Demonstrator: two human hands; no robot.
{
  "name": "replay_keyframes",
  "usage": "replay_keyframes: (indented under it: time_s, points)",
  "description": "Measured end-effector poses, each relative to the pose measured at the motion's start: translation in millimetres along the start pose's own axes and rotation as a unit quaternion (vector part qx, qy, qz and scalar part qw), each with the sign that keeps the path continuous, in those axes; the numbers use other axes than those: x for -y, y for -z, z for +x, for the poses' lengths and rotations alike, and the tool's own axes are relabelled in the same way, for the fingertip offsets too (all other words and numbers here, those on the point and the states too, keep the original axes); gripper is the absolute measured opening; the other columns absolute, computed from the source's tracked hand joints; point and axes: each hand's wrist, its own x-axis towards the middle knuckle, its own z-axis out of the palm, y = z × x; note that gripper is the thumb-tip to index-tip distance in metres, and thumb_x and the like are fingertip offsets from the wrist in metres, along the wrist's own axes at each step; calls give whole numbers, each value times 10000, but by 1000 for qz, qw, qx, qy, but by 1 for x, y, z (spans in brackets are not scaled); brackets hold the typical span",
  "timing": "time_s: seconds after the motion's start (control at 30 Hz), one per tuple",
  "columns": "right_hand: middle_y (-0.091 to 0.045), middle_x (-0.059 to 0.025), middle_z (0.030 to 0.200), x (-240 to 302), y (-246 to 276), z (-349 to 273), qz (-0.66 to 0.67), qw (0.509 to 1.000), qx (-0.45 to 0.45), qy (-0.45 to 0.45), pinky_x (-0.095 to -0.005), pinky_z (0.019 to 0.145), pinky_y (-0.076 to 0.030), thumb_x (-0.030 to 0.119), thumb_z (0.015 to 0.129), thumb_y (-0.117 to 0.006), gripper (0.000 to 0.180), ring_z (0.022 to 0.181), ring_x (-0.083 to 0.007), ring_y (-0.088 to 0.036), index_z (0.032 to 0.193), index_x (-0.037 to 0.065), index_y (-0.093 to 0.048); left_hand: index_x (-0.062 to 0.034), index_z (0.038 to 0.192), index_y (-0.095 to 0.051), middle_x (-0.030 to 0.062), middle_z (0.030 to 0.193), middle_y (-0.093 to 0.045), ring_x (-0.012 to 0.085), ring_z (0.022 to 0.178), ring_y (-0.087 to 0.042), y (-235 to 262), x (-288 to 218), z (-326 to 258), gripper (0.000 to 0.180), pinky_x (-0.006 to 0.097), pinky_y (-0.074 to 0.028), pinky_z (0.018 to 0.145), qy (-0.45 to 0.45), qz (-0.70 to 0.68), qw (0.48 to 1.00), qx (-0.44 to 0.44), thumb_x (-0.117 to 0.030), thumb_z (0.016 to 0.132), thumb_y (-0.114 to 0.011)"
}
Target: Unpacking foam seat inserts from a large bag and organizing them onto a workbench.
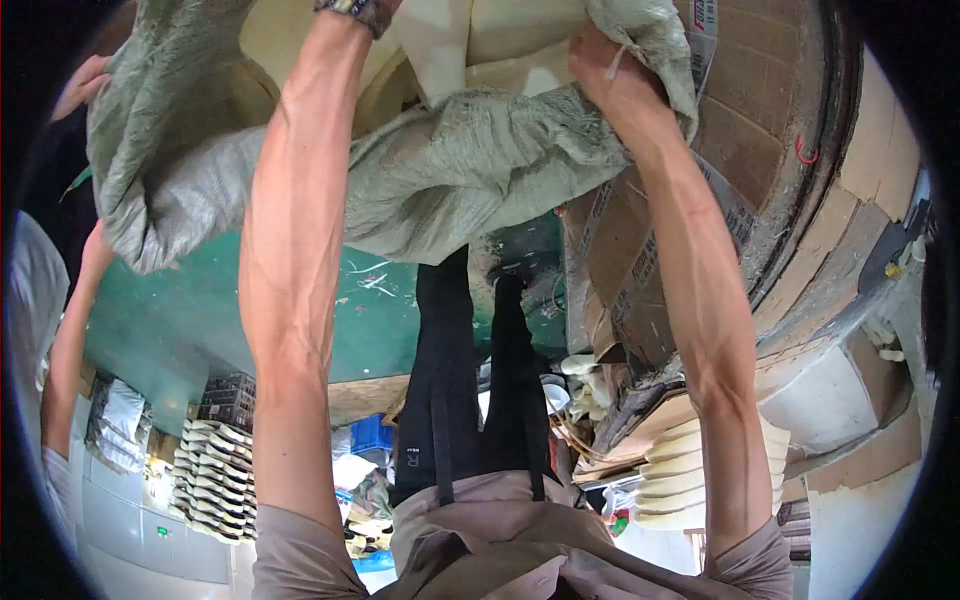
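A large grey-green woven sack [480, 150] gapes at the top of the head view, its edge rolled and crumpled. Smooth cream-coloured pieces [515, 70] fill its mouth; their exact kind is unclear. My left hand [383, 10] reaches over the sack, a dark band round its wrist; the picture's upper edge cuts off its fingers. At the right side of the mouth, my right hand [605, 70] is closed on the sack's edge, with its fingertips hidden. On the far left, another person's hand [82, 85] is by the sack's side, and that person's other hand [97, 248] touches its lower corner.
Brown cardboard [745, 110] lines the right side beside the sack. Below is a green floor [385, 320] with white scraps. Stacks of cream-coloured curved pieces stand at the lower left [215, 480] and lower right [670, 480]. A blue bin [371, 435] is near my legs.
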Motion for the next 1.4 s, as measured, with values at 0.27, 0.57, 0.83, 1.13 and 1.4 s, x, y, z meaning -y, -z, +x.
replay_keyframes:
  time_s: [0.27,0.57,0.83,1.13,1.4]
  points:
    - [-682,-289,1045,-55,45,29,234,871,346,-260,-459,885,-531,300,786,-726,385,1030,-405,-665,940,-53,-700,60,1127,-604,175,1131,-674,319,1124,-640,-43,69,-35,292,409,-522,853,120,385,911,-86,-57,860,-612]
    - [-523,-167,1449,15,-63,-26,475,666,527,-229,-412,1093,-419,415,835,-696,698,1319,-298,-514,1429,97,-513,65,1082,-627,198,1082,-686,324,1054,-663,-17,-115,-196,263,417,-533,797,366,142,907,-152,-93,872,-622]
    - [-401,-149,1543,133,-51,-105,544,580,481,-368,-401,1148,-351,437,851,-684,758,1408,-291,-399,1490,120,-426,47,1125,-618,186,1041,-704,310,999,-683,50,-33,-345,322,422,-548,790,346,80,931,-82,-121,854,-668]
    - [-589,-248,1321,119,4,-192,553,559,602,-139,-483,999,-470,354,861,-671,622,1184,-404,-588,1399,78,-526,-10,1169,-647,199,986,-714,379,932,-684,-147,119,-326,375,461,-555,809,238,439,789,357,-114,811,-685]
    - [-534,-161,1342,28,85,37,454,852,-155,-211,-454,951,-506,55,766,-741,713,1199,-380,-535,1417,139,-464,-76,1449,-451,186,1510,-383,422,1407,-333,-82,-90,-177,759,518,-283,1152,-99,683,722,-44,-49,750,-745]
